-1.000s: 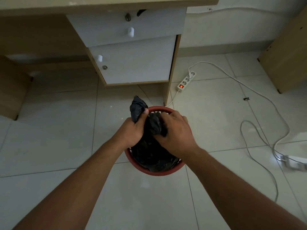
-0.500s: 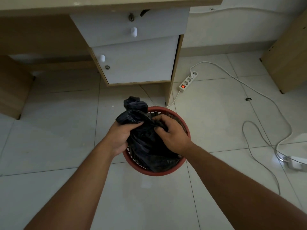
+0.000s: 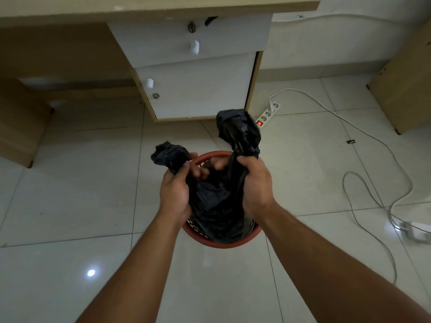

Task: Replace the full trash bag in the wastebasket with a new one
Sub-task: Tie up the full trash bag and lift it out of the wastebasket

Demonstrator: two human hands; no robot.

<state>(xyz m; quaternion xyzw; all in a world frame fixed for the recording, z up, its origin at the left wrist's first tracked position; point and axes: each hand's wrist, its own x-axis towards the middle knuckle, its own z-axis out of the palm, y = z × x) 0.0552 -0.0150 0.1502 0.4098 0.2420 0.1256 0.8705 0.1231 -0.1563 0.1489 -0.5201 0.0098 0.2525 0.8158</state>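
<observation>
- On the tiled floor [image 3: 70,206], before a desk cabinet [image 3: 196,89]: red basket [image 3: 224,244], black bag [image 3: 217,206] seated inside.
- Left hand [image 3: 175,192] clenched on bag's left ear.
- Right hand [image 3: 255,185] clenched on right ear, raised higher.
- Power strip [image 3: 268,115] near, behind basket.

body: two hands [image 3: 217,185] | forearms bare to frame edge | no sleeves, rings or watch visible

Dim, flat indoor light, bluish-grey cast. One small bright glare spot on the glossy floor tiles [image 3: 91,272], softer sheen beside it. Black trash bag [image 3: 217,201] crushes to near-featureless dark. Wide-angle bowing at edges: desk [image 3: 140,8] top curves. Fingers slightly motion-blurred.
</observation>
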